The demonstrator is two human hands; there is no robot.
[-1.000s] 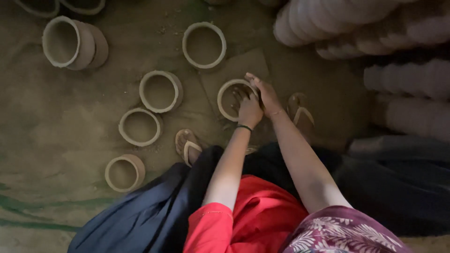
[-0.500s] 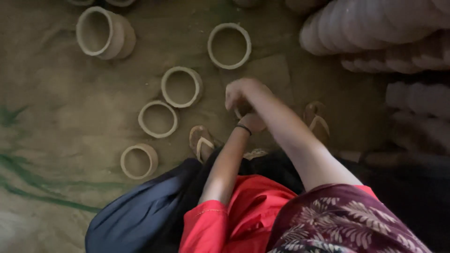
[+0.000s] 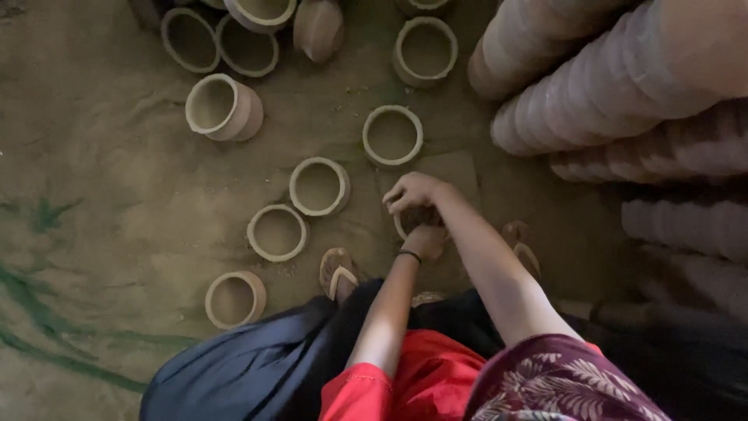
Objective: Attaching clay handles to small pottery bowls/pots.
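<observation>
Both hands meet over one small clay pot (image 3: 407, 222) on the earthen floor (image 3: 101, 195), just ahead of the person's sandalled feet. The right hand (image 3: 413, 192) curls over the rim from the far side, fingers bent down onto it; the left hand (image 3: 425, 240) cups the near side from below. Both seem closed on the pot, though most of it lies under them.

To handle it well, the grip should stay even on both sides of the thin rim, lifting straight so the soft wall does not squash.

To the left of the hands stand three open pots (image 3: 319, 187) in a slanting row; another (image 3: 392, 136) sits just beyond the hands. To the right rise stacked rows of pots (image 3: 592, 93), cut off by the frame. The pot's base and inside are hidden.
</observation>
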